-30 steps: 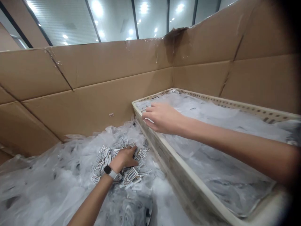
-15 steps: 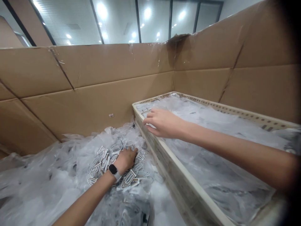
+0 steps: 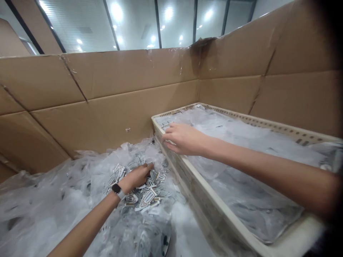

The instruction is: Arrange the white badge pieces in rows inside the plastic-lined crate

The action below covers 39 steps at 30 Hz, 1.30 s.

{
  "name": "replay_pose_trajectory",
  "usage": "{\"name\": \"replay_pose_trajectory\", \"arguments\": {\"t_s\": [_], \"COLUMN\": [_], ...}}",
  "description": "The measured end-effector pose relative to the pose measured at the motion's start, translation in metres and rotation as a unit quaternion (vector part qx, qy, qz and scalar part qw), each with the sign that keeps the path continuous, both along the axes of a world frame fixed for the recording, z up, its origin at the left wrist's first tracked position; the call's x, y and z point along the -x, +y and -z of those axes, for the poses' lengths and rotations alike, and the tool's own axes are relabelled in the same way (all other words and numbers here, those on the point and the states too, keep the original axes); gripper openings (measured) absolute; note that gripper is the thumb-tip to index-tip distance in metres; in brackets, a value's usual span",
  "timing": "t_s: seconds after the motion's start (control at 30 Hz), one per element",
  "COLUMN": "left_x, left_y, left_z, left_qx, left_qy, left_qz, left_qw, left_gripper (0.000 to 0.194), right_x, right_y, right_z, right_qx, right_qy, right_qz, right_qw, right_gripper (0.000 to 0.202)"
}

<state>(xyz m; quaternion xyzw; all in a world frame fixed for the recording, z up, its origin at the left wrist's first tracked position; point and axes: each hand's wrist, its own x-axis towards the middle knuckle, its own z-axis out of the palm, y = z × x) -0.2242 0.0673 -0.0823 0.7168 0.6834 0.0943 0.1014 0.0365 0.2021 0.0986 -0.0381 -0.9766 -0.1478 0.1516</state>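
My left hand (image 3: 140,175), with a smartwatch (image 3: 117,189) on its wrist, reaches into a heap of small flat white-and-grey shield-shaped pieces (image 3: 147,198). Its fingers curl downward among the pieces, and whatever they pinch is hidden. The pieces lie loose on crumpled clear plastic bags (image 3: 72,192). Over the near left rim of a cream plastic crate (image 3: 199,182) my right hand (image 3: 182,139) is bent, its fingers curled round the edge near the far left corner. Clear plastic bags (image 3: 257,142) fill the crate.
Tall cardboard walls (image 3: 128,78) enclose the crate and the bags at the back and right. The crate's perforated far side (image 3: 268,125) runs along the right wall. Beyond the cardboard stand glass panels (image 3: 177,25) with lights reflected in them.
My left hand has shifted slightly left and up over the heap, uncovering more of the pieces below it. My right hand stays at the crate rim.
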Motion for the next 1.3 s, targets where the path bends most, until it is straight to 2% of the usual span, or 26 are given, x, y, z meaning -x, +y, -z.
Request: {"name": "replay_pose_trajectory", "arguments": {"t_s": [0.13,0.33,0.47,0.6,0.67,0.77,0.9,1.03,1.13,1.2,1.3], "left_x": [0.008,0.019,0.019,-0.001,-0.018,-0.047,-0.080,-0.096,-0.098,-0.096,-0.091], "left_y": [-0.004,0.002,0.005,-0.004,-0.014,-0.029,-0.042,-0.045,-0.044,-0.043,-0.042], "left_z": [-0.005,-0.019,-0.036,-0.059,-0.073,-0.091,-0.106,-0.109,-0.107,-0.104,-0.098], "left_qx": [-0.023,-0.077,-0.125,-0.200,-0.237,-0.285,-0.343,-0.396,-0.378,-0.355,-0.331], "left_qy": [-0.069,-0.149,-0.192,-0.233,-0.248,-0.250,-0.187,-0.147,-0.154,-0.177,-0.232], "left_qz": [0.015,-0.018,-0.047,-0.056,-0.053,-0.051,-0.043,-0.023,-0.024,-0.046,-0.091], "left_qw": [0.997,0.986,0.972,0.950,0.938,0.924,0.920,0.906,0.912,0.917,0.910], "left_gripper": [0.026,0.023,0.026,0.030,0.029,0.024,0.017,0.024,0.034,0.042,0.050], "right_x": [0.000,0.002,0.002,0.005,0.007,0.007,0.006,0.005,0.002,-0.004,-0.018], "right_y": [0.002,0.007,0.008,0.002,-0.005,-0.017,-0.023,-0.014,0.000,0.014,0.043], "right_z": [0.001,0.004,0.005,0.002,-0.001,-0.008,-0.014,-0.013,-0.015,-0.021,-0.032], "right_qx": [0.009,0.011,0.026,0.101,0.194,0.354,0.450,0.545,0.566,0.567,0.580], "right_qy": [0.007,-0.002,0.007,0.040,0.060,0.075,0.070,0.031,0.011,0.021,0.098], "right_qz": [-0.002,0.008,0.008,-0.023,-0.041,-0.023,-0.032,-0.075,-0.081,-0.062,0.005], "right_qw": [1.000,1.000,1.000,0.994,0.978,0.932,0.890,0.834,0.820,0.821,0.809], "right_gripper": [0.021,0.022,0.021,0.023,0.031,0.049,0.046,0.047,0.041,0.037,0.040]}}
